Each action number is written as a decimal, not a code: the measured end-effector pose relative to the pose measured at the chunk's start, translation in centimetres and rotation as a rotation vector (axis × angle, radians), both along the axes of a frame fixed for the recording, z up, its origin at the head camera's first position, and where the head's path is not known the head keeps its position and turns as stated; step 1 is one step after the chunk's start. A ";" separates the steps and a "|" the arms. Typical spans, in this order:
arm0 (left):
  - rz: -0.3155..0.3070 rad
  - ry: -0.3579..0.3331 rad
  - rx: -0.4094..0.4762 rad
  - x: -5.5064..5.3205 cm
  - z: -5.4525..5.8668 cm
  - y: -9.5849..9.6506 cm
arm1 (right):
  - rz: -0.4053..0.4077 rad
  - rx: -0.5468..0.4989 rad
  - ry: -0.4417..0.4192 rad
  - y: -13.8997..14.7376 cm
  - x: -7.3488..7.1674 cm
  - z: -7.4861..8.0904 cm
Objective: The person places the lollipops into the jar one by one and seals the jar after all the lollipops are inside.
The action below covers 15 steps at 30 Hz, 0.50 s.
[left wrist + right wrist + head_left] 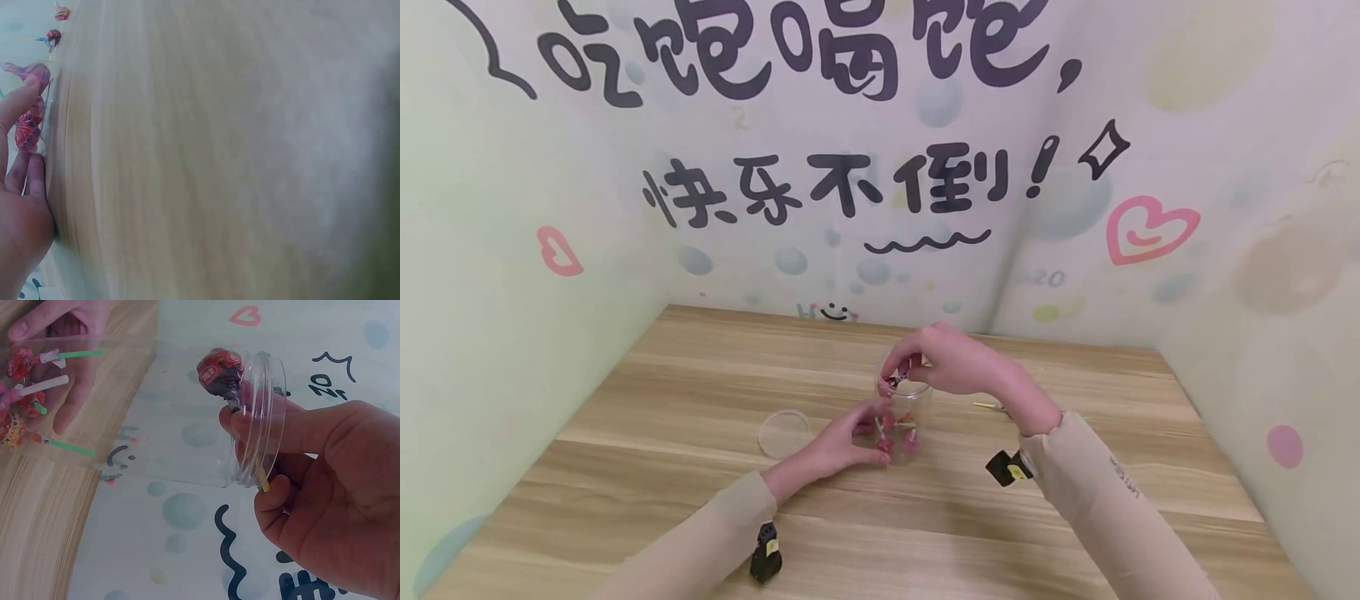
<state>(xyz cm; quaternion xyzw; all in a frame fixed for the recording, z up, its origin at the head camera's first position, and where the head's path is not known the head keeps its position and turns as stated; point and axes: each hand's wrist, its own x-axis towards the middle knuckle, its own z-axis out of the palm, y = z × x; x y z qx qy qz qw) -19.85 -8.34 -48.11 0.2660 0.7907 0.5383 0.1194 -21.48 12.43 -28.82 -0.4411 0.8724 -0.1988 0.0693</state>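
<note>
A clear jar (922, 408) with a threaded mouth stands on the table, several wrapped lollipops (25, 419) lying in its bottom. My left hand (838, 442) holds the jar low on its side, thumb on the near wall and fingers around the far one. Over the mouth is my right hand (955, 358), pinching a lollipop (221, 372) by its stick. That lollipop has a dark red wrapper and a yellow stick; its head is inside the jar, just below the rim. The right fingertips reach in past the threaded neck.
A round clear lid (784, 433) lies flat on the wooden table (700, 375), left of the jar. To the jar's right, a yellow stick (985, 406) shows partly behind the right forearm. In the left wrist view, loose lollipops (53, 37) lie beyond the jar. Printed walls (835, 275) enclose the table.
</note>
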 end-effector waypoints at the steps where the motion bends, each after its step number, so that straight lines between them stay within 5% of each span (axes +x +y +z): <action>1: 0.000 0.005 0.001 0.0 0.0 0.0 | 0.000 -0.001 0.002 0.0 0.0 0.0; 15: 0.010 0.006 -0.016 0.0 -0.1 0.0 | -0.012 -0.008 -0.041 0.1 0.1 0.0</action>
